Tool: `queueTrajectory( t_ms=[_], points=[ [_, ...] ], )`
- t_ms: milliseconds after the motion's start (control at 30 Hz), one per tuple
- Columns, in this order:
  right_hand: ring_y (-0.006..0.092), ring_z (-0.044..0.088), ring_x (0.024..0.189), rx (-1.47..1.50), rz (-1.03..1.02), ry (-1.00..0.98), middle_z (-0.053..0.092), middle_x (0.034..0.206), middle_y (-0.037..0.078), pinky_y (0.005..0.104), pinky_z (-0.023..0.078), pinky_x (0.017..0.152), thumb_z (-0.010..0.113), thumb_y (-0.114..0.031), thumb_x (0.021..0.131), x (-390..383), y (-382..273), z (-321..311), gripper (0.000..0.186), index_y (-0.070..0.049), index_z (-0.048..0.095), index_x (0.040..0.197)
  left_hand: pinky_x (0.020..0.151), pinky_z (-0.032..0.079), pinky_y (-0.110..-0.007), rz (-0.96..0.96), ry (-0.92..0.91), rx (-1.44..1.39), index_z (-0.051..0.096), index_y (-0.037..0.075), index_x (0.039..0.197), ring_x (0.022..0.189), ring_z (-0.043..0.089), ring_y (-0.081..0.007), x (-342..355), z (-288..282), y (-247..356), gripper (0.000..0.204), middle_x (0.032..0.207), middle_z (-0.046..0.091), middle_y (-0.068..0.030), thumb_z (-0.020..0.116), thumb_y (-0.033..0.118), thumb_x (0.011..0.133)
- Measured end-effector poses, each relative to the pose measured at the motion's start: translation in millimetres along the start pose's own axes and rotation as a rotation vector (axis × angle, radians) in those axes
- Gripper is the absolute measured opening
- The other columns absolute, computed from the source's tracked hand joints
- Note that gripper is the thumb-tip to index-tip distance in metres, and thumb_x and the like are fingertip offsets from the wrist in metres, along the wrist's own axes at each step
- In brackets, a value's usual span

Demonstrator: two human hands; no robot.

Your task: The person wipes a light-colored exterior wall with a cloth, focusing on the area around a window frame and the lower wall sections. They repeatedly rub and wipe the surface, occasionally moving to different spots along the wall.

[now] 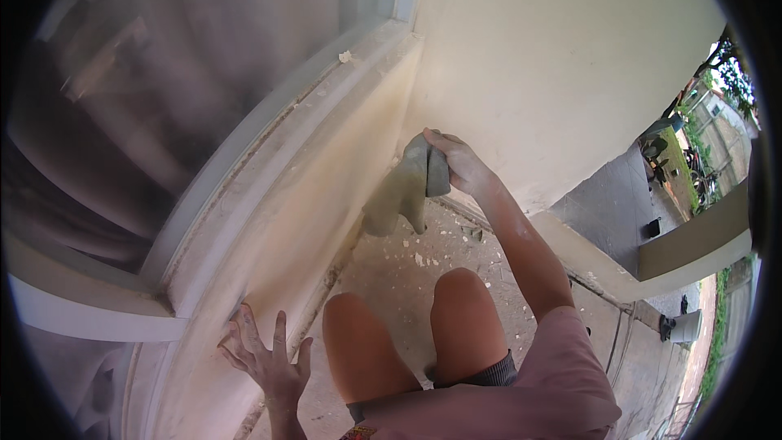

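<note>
My right hand (458, 161) pinches a bent, grey-green sheet of sandpaper (399, 191) by its upper right end. Its loose part hangs down to the left, near the corner where the low wall (326, 171) meets the taller cream wall (562, 57). My left hand (273, 358), fingers spread and holding nothing, is at the low wall under the window. Whether its fingertips touch the wall I cannot tell. Pale dust marks both hands.
A window (204, 73) with curtains behind its glass rises on the left, above a ledge (269, 171). Paint flakes (420, 260) litter the concrete floor between my knees and the corner. At the far right stand a white bucket (687, 327) and a low cream ledge (692, 248).
</note>
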State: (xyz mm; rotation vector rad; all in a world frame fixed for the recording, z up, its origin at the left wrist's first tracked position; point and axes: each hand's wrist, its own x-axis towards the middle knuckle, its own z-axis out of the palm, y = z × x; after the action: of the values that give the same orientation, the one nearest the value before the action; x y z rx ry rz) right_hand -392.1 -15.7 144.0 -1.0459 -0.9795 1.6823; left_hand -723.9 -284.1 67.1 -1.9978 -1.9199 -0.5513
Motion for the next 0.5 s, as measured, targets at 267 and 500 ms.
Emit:
queueTrajectory(
  t_ms=[267, 500],
  points=[
    [0.0102, 0.052, 0.085, -1.046, 0.197, -0.391, 0.057, 0.092, 0.003, 0.0252, 0.044, 0.075, 0.061, -0.034, 0.095, -40, -73, 2, 0.038, 0.004, 0.061, 0.099, 0.111, 0.031, -0.041, -0.017, -0.175, -1.344, 0.047, 0.004, 0.137, 0.137, 0.034, -0.0327, 133, 85, 107, 0.062, 0.143, 0.043, -0.0130, 0.067, 0.005, 0.078],
    [0.0215, 0.052, 0.078, -1.447, -0.045, -0.635, 0.056, 0.086, 0.006, 0.0343, 0.042, 0.073, 0.070, -0.024, 0.084, -44, -71, -36, 0.029, 0.001, 0.061, 0.096, 0.089, 0.045, -0.031, 0.084, -0.858, -1.557, 0.060, -0.006, 0.117, 0.102, 0.058, -0.0173, 186, 129, 151, 0.037, 0.106, 0.065, -0.0134, 0.069, 0.010, 0.085]
  ],
)
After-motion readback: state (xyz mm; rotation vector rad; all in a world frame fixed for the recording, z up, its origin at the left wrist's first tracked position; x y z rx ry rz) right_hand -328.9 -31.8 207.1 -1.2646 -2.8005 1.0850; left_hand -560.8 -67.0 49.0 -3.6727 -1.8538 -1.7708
